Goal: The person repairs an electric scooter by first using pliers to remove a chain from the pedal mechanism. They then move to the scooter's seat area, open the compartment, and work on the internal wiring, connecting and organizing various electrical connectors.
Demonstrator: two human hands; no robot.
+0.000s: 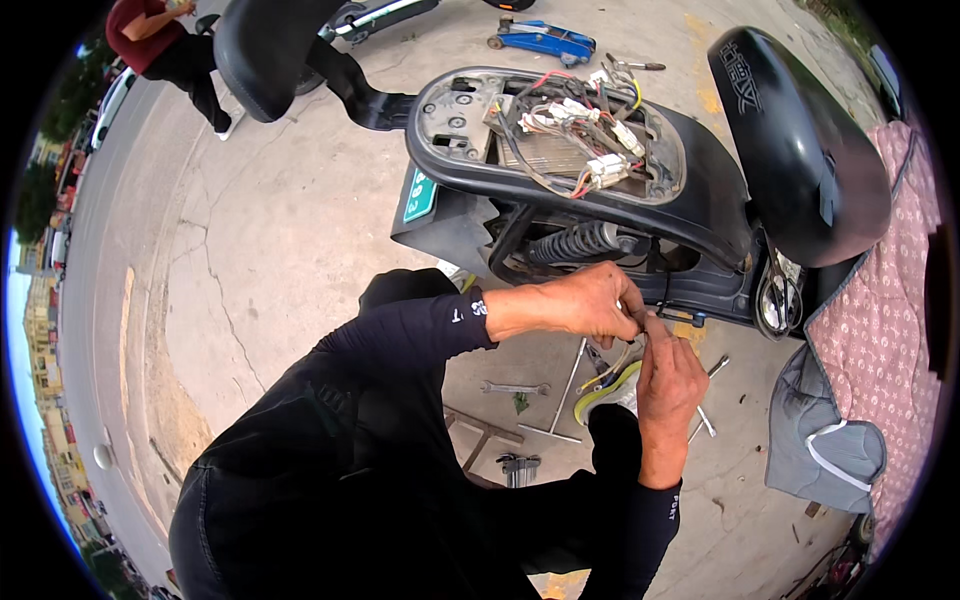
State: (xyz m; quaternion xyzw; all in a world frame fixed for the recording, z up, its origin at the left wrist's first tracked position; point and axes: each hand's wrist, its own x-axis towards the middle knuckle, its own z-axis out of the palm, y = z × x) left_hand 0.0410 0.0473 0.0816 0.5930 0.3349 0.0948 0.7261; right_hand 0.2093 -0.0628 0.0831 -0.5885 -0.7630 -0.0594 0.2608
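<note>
Beside the scooter's shock absorber (580, 243), low on the near side, both bare hands are brought together. Left hand (598, 303): reached across from the left, palm turned down, thumb and fingers pinched on a thin pale wire (617, 364). Right hand (670, 378): raised from below, fingers curled, tips likewise closed on the wire, close against those of the left. Exact contact is hidden by the fingers. Wire seen hanging below the fingertips, between the hands and the ground.

Just above, the black scooter tail (712, 185) is seen uncovered on top; a tangle of wires with white connectors (575, 118) is heaped in its opening. Black seat (790, 150) tipped up at the right; padded black backrest (262, 62) held out to the left on a bracket. Green plate (420, 196) mounted at the rear.

On the concrete below the hands, an open-ended wrench (515, 388) is laid flat. Farther out, a blue floor jack (545, 41) is parked beyond the scooter; a pink patterned cover (868, 320) is draped at the right.
</note>
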